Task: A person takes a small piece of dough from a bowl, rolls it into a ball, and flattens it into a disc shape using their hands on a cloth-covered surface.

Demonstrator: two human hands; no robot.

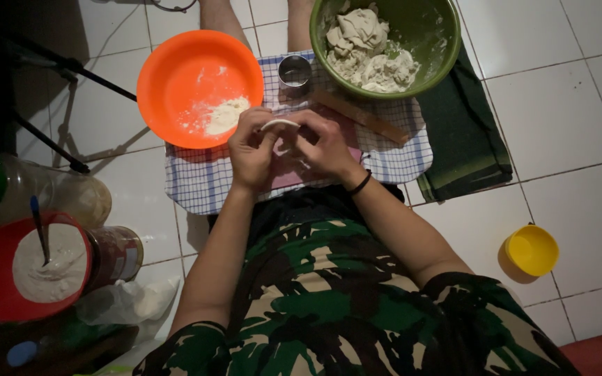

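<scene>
White floor tiles [580,104] under checked cloth [203,181]; both hands' fingers [273,136] pinch dough piece [279,124].

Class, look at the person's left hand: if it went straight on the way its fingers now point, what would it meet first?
The left hand points up the picture and slightly right. Past the dough piece it holds, it would probably meet the small metal cup first, though depth is unclear.

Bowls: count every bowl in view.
3: an orange bowl with flour left of the hands, a green bowl of dough top right, a red bowl of white paste lower left.
</scene>
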